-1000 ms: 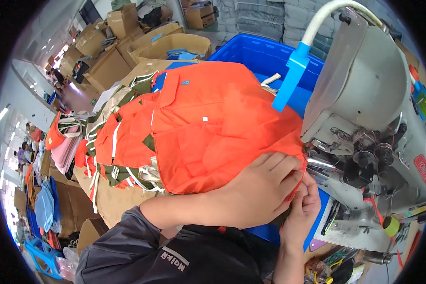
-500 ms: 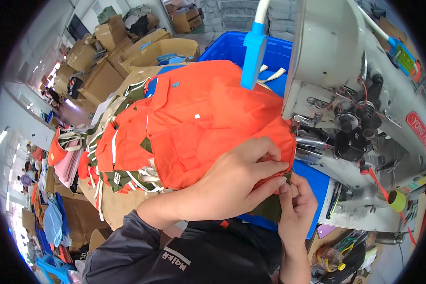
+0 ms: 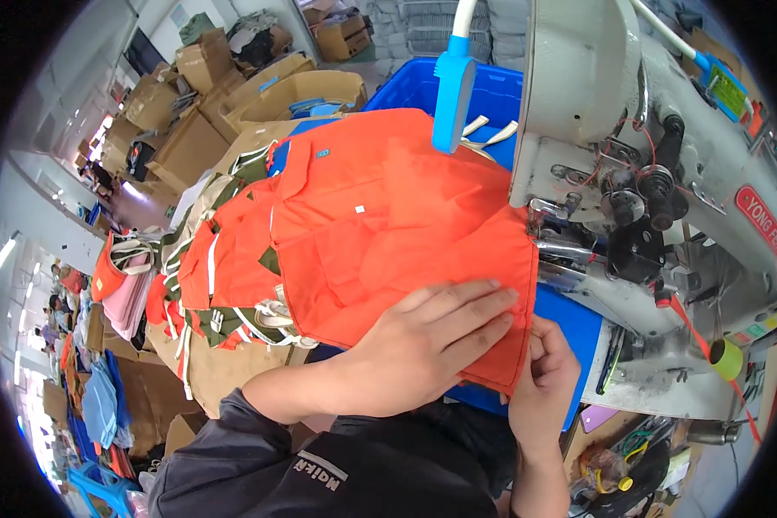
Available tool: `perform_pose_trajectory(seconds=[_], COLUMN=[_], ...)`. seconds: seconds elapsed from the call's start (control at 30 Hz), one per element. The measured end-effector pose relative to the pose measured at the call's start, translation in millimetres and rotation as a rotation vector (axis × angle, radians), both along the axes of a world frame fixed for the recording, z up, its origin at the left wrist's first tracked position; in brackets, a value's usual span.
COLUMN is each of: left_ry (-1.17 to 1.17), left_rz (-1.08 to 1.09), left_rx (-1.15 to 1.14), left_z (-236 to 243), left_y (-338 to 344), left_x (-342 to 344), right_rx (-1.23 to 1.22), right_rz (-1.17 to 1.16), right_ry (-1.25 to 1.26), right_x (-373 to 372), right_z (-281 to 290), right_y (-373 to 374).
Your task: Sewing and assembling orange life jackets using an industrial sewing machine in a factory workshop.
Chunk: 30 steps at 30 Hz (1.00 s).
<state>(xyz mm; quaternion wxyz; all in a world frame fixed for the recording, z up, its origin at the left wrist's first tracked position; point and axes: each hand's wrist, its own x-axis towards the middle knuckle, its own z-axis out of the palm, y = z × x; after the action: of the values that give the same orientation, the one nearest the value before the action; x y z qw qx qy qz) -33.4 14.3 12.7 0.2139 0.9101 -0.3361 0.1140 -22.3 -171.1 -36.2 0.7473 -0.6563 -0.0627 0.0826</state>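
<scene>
Orange fabric (image 3: 388, 233): on blue surface (image 3: 578, 315), corner nr its front edge | L hand (image 3: 419, 345): grip flat atop, fingers extd | R hand (image 3: 544, 380): at fabric's R edge, grip clamped? can't tell

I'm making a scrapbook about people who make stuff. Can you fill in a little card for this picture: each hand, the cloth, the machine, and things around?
Left hand: lying flat on the bright orange cloth, fingers toward its right edge
Right hand: curled at that edge, near the bottom corner; its grip is partly hidden
Cloth: spread out, with one small white square on it
Machine: large off-white metal sewing machine, right of the cloth
Behind: deep blue plastic bin
Lower left: light blue plastic stool
</scene>
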Motion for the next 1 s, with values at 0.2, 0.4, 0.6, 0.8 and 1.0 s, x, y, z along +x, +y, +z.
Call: perform_pose_trajectory(seconds=[0.2, 0.4, 0.6, 0.8, 1.0], left_ry=[-0.173, -0.256, -0.247, -0.239, -0.241], left_rz=[0.146, 0.069, 0.0, 0.002, 0.011], left_rx=[0.081, 0.089, 0.051, 0.039, 0.013], left_z=[-28.9, -24.2, -30.5, -33.3, -33.2], left_y=[-10.4, -8.3, -1.8, -3.8, -3.7], left_x=[-12.2, -0.4, 11.9, 21.6, 34.2], right_rx=[0.149, 0.16, 0.169, 0.224, 0.233], right_rz=[0.021, -0.025, -0.098, -0.118, -0.116], right_ry=[0.009, 0.064, 0.028, 0.07, 0.115], right_x=[-5.5, -10.8, -6.0, 3.9, 11.0], right_z=[-6.2, -8.3, -10.9, -2.8, -6.3], right_y=[8.4, 11.2, 21.4, 23.3, 22.9])
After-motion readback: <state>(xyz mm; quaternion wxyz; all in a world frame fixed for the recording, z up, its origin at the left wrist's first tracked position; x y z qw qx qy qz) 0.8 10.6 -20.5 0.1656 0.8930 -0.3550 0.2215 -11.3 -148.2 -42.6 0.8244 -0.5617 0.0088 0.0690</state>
